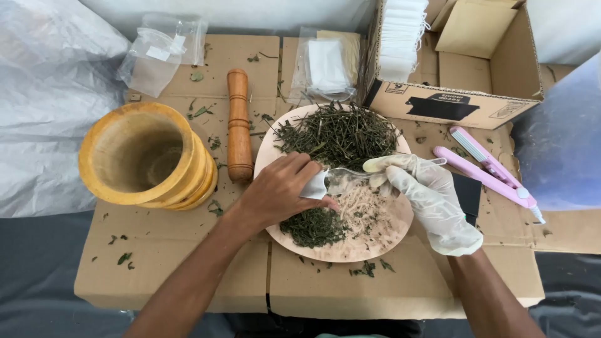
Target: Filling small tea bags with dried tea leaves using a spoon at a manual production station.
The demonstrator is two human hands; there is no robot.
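The bare left hand (278, 191) has its fingers pinched on a small white sachet (315, 186), mouth toward the right. The gloved right hand (432, 194), fingers clamped on a clear plastic spoon (350, 175), holds the bowl at that mouth, handle running rightward, above the round plate (350, 250) of dried herbs (338, 134).

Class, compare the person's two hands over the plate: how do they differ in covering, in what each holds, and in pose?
The left hand is bare; the right hand wears a whitish glove. The left hand pinches a small white bag; the right hand holds a clear plastic spoon, pointed at the small white bag. The left hand shows its back; the right hand curls around the handle. Both hover over the round plate of dried herbs.
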